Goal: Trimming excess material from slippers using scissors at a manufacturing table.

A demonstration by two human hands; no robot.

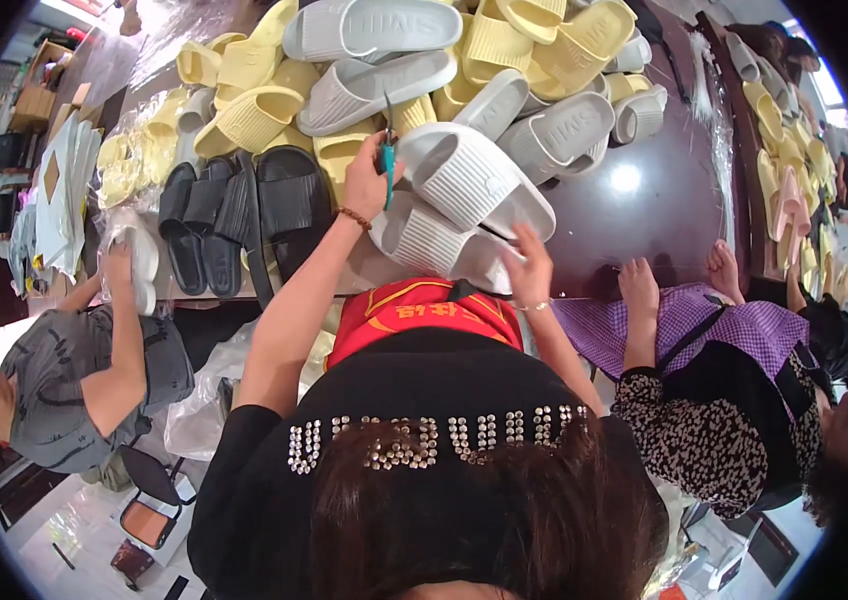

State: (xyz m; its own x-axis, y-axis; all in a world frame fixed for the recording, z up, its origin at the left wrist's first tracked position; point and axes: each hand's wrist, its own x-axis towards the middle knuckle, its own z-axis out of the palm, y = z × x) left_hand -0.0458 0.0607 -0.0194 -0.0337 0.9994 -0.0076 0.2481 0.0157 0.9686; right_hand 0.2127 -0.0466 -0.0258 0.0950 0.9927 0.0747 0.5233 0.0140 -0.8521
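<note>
My left hand is wrapped around scissors with teal handles, their blades pointing away from me. Just right of it, a white slide sandal with a ribbed strap lies tilted on top of another white slide. Beside the near right edge of these slides is my right hand, a little blurred, its fingers apart. Whether its fingertips touch the sandal I cannot tell. Something thin and dark shows between the two white slides.
Yellow slides and grey slides are heaped across the table. Black slides stand at the left. One co-worker handles white footwear on the left; another person sits close on the right, hands at the table edge.
</note>
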